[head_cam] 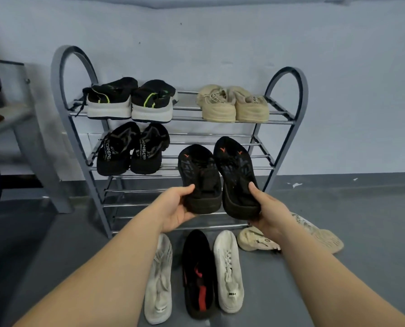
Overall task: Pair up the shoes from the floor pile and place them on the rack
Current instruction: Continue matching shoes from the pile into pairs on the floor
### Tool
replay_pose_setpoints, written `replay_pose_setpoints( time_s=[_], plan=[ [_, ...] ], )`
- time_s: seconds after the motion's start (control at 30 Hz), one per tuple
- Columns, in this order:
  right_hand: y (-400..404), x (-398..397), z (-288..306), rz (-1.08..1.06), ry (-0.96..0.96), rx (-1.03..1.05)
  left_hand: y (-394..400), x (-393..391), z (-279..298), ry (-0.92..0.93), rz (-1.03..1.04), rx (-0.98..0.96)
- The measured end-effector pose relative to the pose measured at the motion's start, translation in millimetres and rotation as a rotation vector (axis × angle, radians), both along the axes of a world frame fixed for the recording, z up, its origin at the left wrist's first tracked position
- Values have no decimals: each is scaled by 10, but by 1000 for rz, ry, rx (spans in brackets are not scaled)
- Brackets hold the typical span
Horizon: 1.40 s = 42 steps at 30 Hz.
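Furniture at the left edge (10,119) is cut off and hard to identify. The rack (62,95) carries black trainers with green stripes (130,100) and tan shoes (233,105) on its top shelf, black sandals (133,149) on the second. In front of its lower shelves, the left hand (175,208) grips the heel of one black shoe (200,175) and the right hand (267,213) grips its partner (236,175). On the floor lie a white shoe (159,279), a black-and-red shoe (198,274), another white shoe (228,272), and tan shoes (324,234) partly hidden behind the right forearm.
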State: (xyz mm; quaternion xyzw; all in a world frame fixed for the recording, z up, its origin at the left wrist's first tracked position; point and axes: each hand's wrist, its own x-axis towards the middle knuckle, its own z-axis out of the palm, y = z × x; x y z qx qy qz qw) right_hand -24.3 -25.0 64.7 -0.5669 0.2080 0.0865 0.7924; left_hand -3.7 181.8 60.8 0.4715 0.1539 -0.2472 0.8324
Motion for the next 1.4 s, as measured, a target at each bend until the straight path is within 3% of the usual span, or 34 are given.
replay_pose_setpoints(
  time_s=[0.17,0.43,0.6,0.7,0.8,0.87,1.0,1.1,1.3,1.4],
  plan=[
    [1,202,-100,-2,23,16,-11,167,-66,9,38,25],
    [-72,432,-299,-74,-54,58,-177,299,-243,-68,270,170],
    [-139,366,-260,183,-120,-31,-282,260,-259,-235,40,390],
    [-195,306,-213,323,-136,-260,-227,260,-321,-310,7,568],
    [-169,237,-180,322,-176,-545,-187,264,-322,-383,2,821],
    [-142,225,-182,268,-205,-605,-208,276,-332,-433,39,905],
    [-113,296,-293,68,-223,-557,-313,324,-357,-436,214,878],
    [-83,320,-363,21,-257,-544,-388,324,-379,-432,270,1010],
    [-105,576,-423,76,-314,-897,-502,457,-421,-580,239,1499],
    [-101,717,-458,103,-304,-1084,-521,644,-503,-629,179,1604]
  ],
)
